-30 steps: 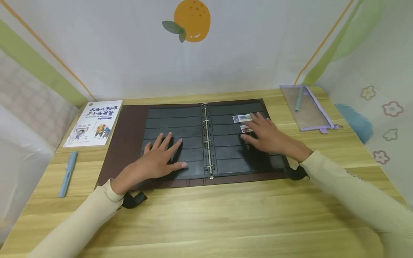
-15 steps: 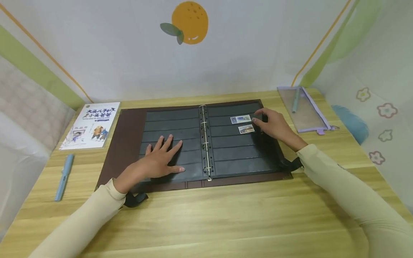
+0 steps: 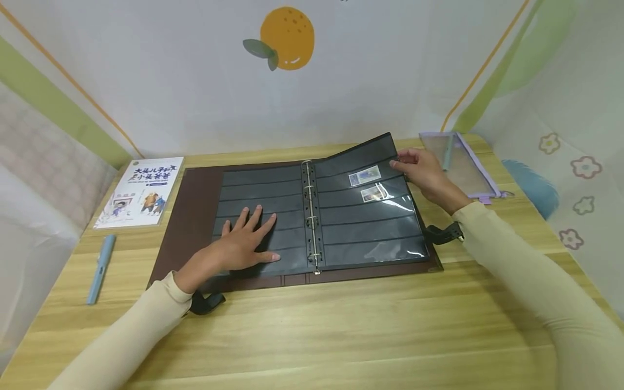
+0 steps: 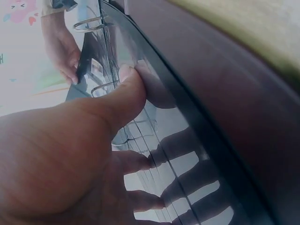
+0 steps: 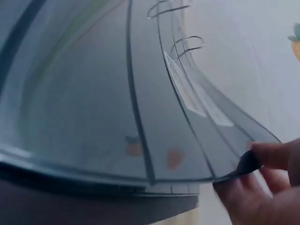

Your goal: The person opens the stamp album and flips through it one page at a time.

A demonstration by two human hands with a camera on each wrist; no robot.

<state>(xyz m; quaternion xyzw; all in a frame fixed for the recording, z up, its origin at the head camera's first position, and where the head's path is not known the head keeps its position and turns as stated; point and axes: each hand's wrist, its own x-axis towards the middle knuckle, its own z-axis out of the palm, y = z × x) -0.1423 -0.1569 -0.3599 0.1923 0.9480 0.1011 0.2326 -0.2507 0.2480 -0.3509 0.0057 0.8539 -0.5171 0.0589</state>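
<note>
An open ring binder stamp album [image 3: 177, 216] with black pocket pages lies on the table. My left hand [image 3: 241, 244] rests with spread, straight fingers on the left page [image 3: 258, 187]; in the left wrist view its thumb [image 4: 129, 89] lies on the glossy sheet. My right hand [image 3: 424, 172] pinches the outer edge of the right page [image 3: 365, 233], whose upper corner is lifted and bent. In the right wrist view, fingers and thumb [image 5: 276, 154] hold that edge. Two stamps sit in this page's pockets: a longer one [image 3: 364, 176] above a smaller one [image 3: 374, 193].
A white illustrated booklet [image 3: 138, 192] lies left of the album, with a blue pen [image 3: 101, 269] below it. At the back right is a purple-edged mesh pouch [image 3: 463, 173] with a green pen [image 3: 448, 151] showing. A white printed curtain [image 3: 365, 81] hangs behind the table.
My right hand has moved from over the stamps to the right page's outer edge, gripped it and raised its upper corner. The left hand has stayed in place.
</note>
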